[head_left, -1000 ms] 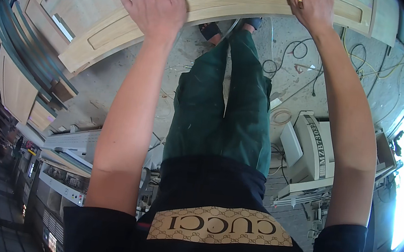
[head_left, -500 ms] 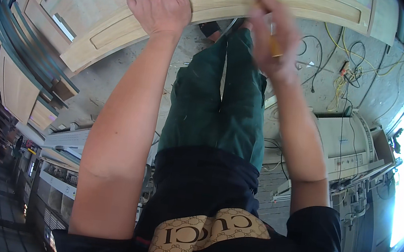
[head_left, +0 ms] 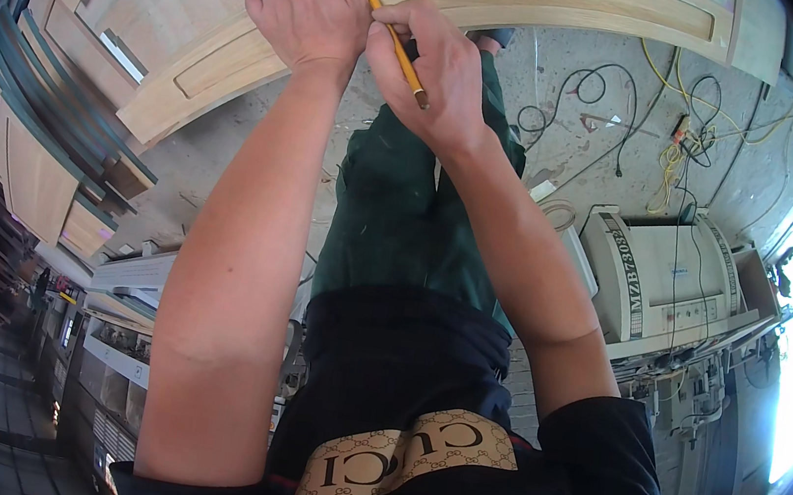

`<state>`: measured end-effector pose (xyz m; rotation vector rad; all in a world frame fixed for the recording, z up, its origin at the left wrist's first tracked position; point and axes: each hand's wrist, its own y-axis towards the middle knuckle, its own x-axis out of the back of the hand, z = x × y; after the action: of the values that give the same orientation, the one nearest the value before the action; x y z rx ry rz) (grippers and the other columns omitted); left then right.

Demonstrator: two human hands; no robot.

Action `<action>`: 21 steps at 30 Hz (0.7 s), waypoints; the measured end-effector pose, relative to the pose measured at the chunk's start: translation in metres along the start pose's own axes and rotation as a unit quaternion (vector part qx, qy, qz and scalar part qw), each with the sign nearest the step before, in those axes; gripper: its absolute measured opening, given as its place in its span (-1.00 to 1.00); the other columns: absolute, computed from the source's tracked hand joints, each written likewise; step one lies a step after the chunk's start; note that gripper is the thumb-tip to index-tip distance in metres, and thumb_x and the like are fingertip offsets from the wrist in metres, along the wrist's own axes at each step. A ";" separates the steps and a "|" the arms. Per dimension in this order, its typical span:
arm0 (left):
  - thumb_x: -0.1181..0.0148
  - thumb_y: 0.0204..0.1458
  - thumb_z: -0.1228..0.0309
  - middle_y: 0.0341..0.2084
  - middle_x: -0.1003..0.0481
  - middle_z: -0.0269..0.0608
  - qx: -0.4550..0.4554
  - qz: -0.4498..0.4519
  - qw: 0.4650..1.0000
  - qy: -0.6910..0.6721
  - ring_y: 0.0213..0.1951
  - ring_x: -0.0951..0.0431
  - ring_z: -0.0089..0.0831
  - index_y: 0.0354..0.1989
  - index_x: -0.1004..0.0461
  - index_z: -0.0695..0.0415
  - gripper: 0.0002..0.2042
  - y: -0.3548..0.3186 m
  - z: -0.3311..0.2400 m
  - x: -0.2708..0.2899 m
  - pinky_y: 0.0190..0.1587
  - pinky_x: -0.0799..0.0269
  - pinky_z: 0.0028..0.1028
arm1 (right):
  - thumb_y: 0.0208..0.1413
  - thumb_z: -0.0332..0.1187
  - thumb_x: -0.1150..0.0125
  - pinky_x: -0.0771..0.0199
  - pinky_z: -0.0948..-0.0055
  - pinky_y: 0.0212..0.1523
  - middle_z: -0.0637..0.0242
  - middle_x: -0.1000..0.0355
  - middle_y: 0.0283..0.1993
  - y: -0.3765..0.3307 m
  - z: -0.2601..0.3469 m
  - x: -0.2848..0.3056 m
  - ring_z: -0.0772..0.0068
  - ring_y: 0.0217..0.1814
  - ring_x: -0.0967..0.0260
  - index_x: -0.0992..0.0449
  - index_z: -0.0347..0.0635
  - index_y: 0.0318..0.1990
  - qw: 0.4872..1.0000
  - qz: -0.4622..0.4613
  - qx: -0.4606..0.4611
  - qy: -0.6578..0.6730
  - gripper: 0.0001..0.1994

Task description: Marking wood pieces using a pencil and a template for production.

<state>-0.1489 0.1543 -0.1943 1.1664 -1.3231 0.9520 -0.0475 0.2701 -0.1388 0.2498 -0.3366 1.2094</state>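
Observation:
My left hand (head_left: 311, 14) rests closed on the pale wooden panel (head_left: 545, 4), its fingers curled under, so whatever they may hold is hidden. A ring shows on one of its fingers. Close beside it, my right hand (head_left: 438, 70) grips a yellow pencil (head_left: 402, 58) that slants across the fingers. One end of the pencil points up towards the panel beside my left hand; the dark end points down towards my right wrist. The panel has a curved look along its near edge and a long recessed groove.
Stacked wooden boards with grey-green edges (head_left: 46, 120) stand at the left. Black and yellow cables (head_left: 692, 135) tangle on the concrete floor at the right. Below them sits a pale machine housing (head_left: 655, 279). My legs in green trousers (head_left: 381, 216) are below the panel.
My right hand has swung left, from over the panel's near edge to right beside my left hand, carrying the yellow pencil. My left hand has stayed almost in place.

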 end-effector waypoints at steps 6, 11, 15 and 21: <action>0.09 0.26 0.21 -0.22 -0.69 -0.29 -0.002 -0.015 1.000 -0.018 -0.05 -0.60 -0.10 -0.33 -0.69 -0.02 -0.65 -0.003 -0.009 0.006 0.21 -0.29 -0.19 | 0.19 -0.48 -0.34 -0.56 0.35 -0.25 0.20 -0.57 -0.36 0.001 -0.003 0.005 0.25 -0.38 -0.57 -0.59 -0.24 -0.13 1.000 -0.013 0.005 -0.008 -0.87; 0.14 0.28 0.21 -0.15 -0.68 -0.22 0.005 0.009 1.000 -0.018 0.03 -0.55 -0.06 -0.24 -0.68 0.04 -0.62 -0.003 -0.007 0.010 0.27 -0.23 -0.16 | 0.22 -0.45 -0.31 -0.59 0.35 -0.27 0.16 -0.62 -0.35 0.009 -0.004 0.045 0.30 -0.38 -0.61 -0.59 -0.26 -0.14 0.996 -0.041 -0.072 -0.032 -0.88; 0.06 0.26 0.25 -0.16 -0.67 -0.15 0.006 0.014 0.999 -0.047 0.04 -0.54 -0.06 -0.27 -0.67 0.09 -0.67 -0.002 -0.008 0.008 0.35 -0.15 -0.04 | 0.22 -0.45 -0.30 -0.62 0.34 -0.24 0.14 -0.63 -0.36 0.015 -0.003 0.053 0.22 -0.32 -0.68 -0.58 -0.26 -0.15 0.992 -0.048 -0.107 -0.035 -0.88; 0.08 0.26 0.26 -0.19 -0.68 -0.14 0.000 0.023 0.998 -0.058 0.02 -0.56 -0.05 -0.29 -0.67 0.09 -0.65 -0.002 -0.010 0.013 0.32 -0.17 -0.07 | 0.22 -0.45 -0.29 -0.62 0.34 -0.23 0.12 -0.63 -0.34 0.013 -0.003 0.038 0.23 -0.29 -0.69 -0.58 -0.24 -0.14 0.998 -0.012 -0.052 -0.033 -0.89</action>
<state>-0.1443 0.1623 -0.1808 1.2115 -1.4470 0.9286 -0.0470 0.3089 -0.1272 0.2045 -0.4520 1.1586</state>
